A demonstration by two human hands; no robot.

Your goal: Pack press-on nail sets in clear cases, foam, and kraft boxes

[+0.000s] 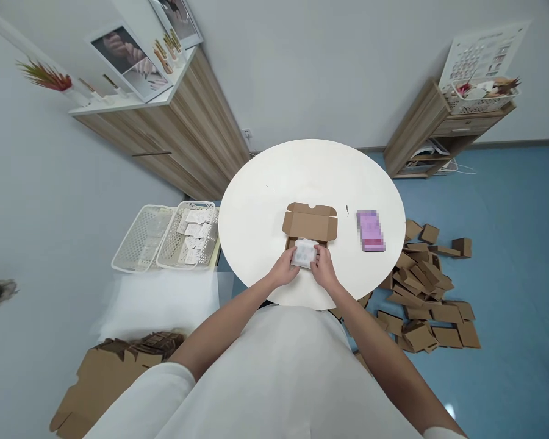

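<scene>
An open brown cardboard box (310, 225) lies on the round white table (311, 171), its lid folded back toward the far side. Over the near part of the box is a small white packet (304, 252) with faint grey marks. My left hand (283, 268) grips the packet's left edge, and my right hand (322, 267) has its fingers closed on the right edge. To the right on the table lies a blurred purple item (370, 230), touched by neither hand.
Two white baskets (165, 263) stand left of the table, the nearer one holding white packets. Many small cardboard boxes (421, 277) are piled on the floor at the right. Flat cardboard (105, 381) lies at the lower left; wooden cabinets (196, 116) stand behind.
</scene>
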